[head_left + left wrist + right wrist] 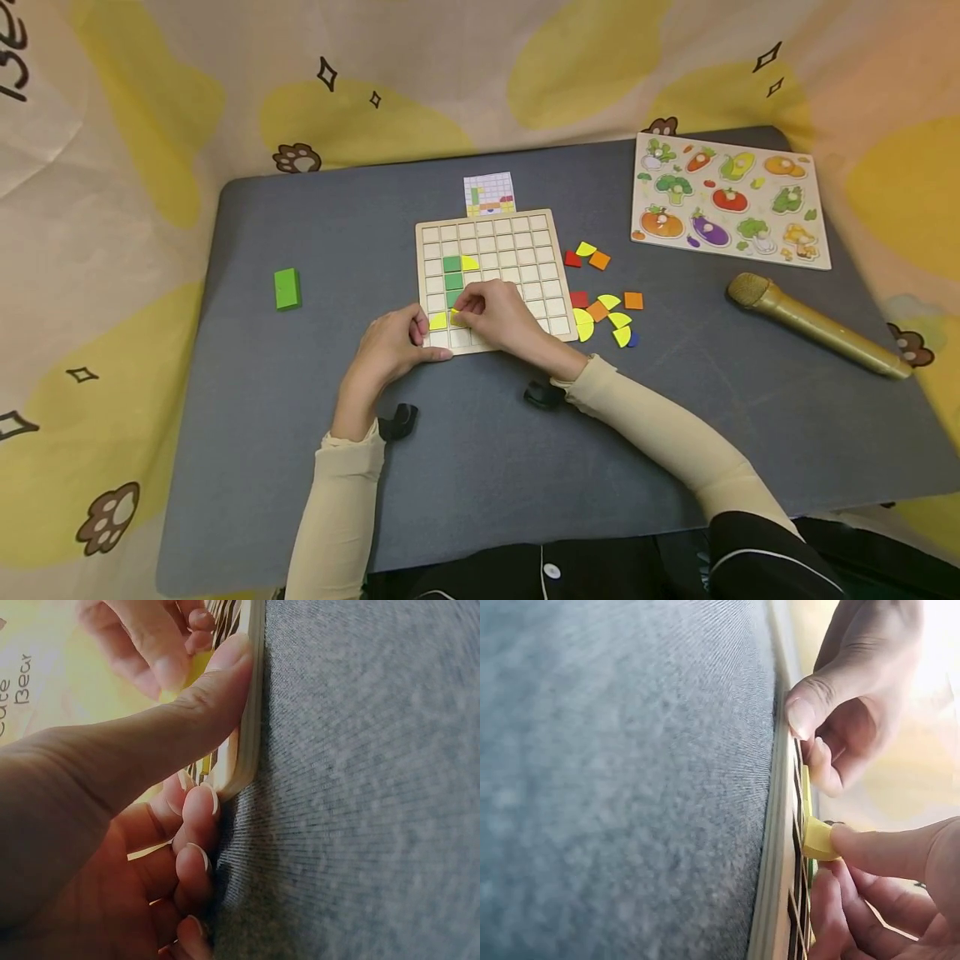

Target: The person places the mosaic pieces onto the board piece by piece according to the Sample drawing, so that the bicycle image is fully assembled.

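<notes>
A square wooden grid board (pixel 531 271) lies mid-table. My left hand (pixel 384 343) holds its near left corner, thumb along the front edge and fingers at the left side. My right hand (pixel 498 312) pinches a small yellow piece (pixel 821 840) between thumb and fingers, tilted against the grid. Its full shape is hidden by the fingers. Left of it a yellow piece (pixel 438 321) sits in a cell. Farther up are green squares (pixel 452 264) in a column and a yellow quarter-circle piece (pixel 469 263). A printed pattern card (pixel 489 193) touches the board's far edge.
Right of the board lie several loose red, orange (pixel 633 301), yellow and blue pieces. A vegetable puzzle board (pixel 727 200) stands at the far right, with a gold microphone (pixel 821 325) nearer. At left is a green block (pixel 287 289).
</notes>
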`<state>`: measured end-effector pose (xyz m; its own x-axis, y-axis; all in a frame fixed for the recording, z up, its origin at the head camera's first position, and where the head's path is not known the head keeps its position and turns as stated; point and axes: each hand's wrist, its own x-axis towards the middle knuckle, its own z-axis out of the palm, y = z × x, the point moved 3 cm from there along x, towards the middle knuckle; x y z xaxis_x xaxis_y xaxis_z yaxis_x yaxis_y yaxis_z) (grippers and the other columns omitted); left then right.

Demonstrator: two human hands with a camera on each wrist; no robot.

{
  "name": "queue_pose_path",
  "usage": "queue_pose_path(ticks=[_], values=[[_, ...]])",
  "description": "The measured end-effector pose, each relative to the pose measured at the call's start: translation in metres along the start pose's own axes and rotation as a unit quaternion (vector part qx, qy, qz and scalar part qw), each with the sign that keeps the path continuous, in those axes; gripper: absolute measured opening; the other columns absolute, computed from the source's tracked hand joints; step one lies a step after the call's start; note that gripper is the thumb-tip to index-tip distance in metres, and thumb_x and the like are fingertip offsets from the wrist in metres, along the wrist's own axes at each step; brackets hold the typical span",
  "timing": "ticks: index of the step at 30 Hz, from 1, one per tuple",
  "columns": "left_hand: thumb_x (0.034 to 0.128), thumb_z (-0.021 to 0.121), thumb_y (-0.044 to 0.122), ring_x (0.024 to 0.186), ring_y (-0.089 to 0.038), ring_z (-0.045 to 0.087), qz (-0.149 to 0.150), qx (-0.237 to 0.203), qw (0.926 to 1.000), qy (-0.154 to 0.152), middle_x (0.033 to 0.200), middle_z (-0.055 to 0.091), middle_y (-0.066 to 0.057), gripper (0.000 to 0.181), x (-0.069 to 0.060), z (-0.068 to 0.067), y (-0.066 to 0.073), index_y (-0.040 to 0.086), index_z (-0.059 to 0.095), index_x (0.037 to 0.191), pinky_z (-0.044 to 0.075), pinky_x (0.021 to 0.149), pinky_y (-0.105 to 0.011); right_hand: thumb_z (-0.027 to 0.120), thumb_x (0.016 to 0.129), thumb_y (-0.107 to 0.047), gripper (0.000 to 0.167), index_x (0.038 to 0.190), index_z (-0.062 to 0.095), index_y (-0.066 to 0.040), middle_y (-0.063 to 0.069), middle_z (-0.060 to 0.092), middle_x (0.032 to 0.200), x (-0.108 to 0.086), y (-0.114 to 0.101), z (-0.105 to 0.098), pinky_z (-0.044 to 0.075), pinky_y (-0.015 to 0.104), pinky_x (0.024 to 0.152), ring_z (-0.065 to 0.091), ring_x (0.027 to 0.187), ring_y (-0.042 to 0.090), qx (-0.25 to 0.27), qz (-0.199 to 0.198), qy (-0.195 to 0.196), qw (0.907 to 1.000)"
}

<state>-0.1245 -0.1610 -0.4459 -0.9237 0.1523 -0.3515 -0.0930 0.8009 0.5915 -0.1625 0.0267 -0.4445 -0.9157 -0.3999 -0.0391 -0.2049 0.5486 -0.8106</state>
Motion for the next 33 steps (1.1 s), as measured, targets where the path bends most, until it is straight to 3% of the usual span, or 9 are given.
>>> queue_pose_path(ticks=[9,18,25,33], values=[[0.0782,0.097,0.033,0.074,-0.022,0.047,0.000,-0.002,1.0000,0.002,0.079,0.052,-0.004,0.049,0.001,0.000,0.000,0.011,0.055,0.092,0.032,0.070,-0.035,0.082,0.093,-0.016,0.004,0.096,0.084,-0.014,0.001,0.075,0.089,0.005,-0.002,0.005,0.049,0.034,0.076,0.064,0.090,0.018,-0.086,0.029,-0.007,0.9959],[0.0780,0.097,0.034,0.075,-0.022,0.048,0.003,0.001,1.0000,0.003,0.079,0.053,-0.003,0.049,0.000,0.001,-0.001,0.011,0.055,0.092,0.033,0.071,-0.034,0.082,0.092,-0.019,0.006,0.095,0.080,-0.014,0.001,0.072,0.088,0.000,-0.002,0.004,0.049,0.035,0.077,0.062,0.090,0.018,-0.092,0.025,-0.009,0.9954],[0.0787,0.096,0.034,0.075,-0.023,0.047,-0.002,-0.002,1.0000,0.001,0.080,0.052,-0.004,0.049,0.001,0.002,-0.001,0.011,0.054,0.092,0.032,0.071,-0.035,0.083,0.091,-0.019,0.008,0.095,0.079,-0.013,0.002,0.072,0.088,-0.011,0.004,-0.011,0.046,0.036,0.078,0.061,0.090,0.019,-0.077,0.035,0.006,0.9964],[0.0783,0.097,0.032,0.075,-0.022,0.047,0.000,-0.003,1.0000,0.002,0.080,0.053,-0.004,0.050,0.001,0.002,-0.001,0.011,0.054,0.093,0.032,0.071,-0.034,0.079,0.093,-0.016,0.007,0.097,0.079,-0.011,0.005,0.072,0.088,-0.027,0.022,-0.043,0.044,0.036,0.075,0.059,0.088,0.023,-0.076,0.053,0.027,0.9953]])
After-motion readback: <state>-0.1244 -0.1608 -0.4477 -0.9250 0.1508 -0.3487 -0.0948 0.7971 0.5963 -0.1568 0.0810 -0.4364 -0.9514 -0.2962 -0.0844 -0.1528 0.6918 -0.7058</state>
